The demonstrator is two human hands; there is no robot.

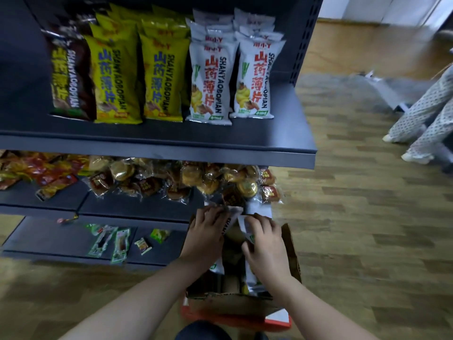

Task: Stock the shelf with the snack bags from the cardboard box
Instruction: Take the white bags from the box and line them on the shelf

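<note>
We're looking down past both forearms into the cardboard box [290, 251] on the floor, right at the foot of the dark shelf [171, 153]. Our left hand [206, 235] has its fingers curled over the top edge of a white snack bag [231, 217] — that grip is closed on the bag, knuckles up, fingertips toward the shelving. Our right hand [266, 246] curls round a second white bag [245, 225] just beside it, thumb on the near face, pinching it. Both bags stand in the box with their long axes running roughly up and away from us, top seams pointing toward the shelf; the lower ends are hidden down inside the box. How many more bags sit below them, we can't tell.

Up on the top shelf, the stock stands in neat rows: white bags [210, 82] on the right, yellow bags [115, 79] in the middle, a brown bag [68, 77] on the left — all lying back with their long axes running front to rear, print reading sideways. The shelf below carries loose wrapped pastries [193, 180]. The box itself rests on something red [235, 320].
</note>
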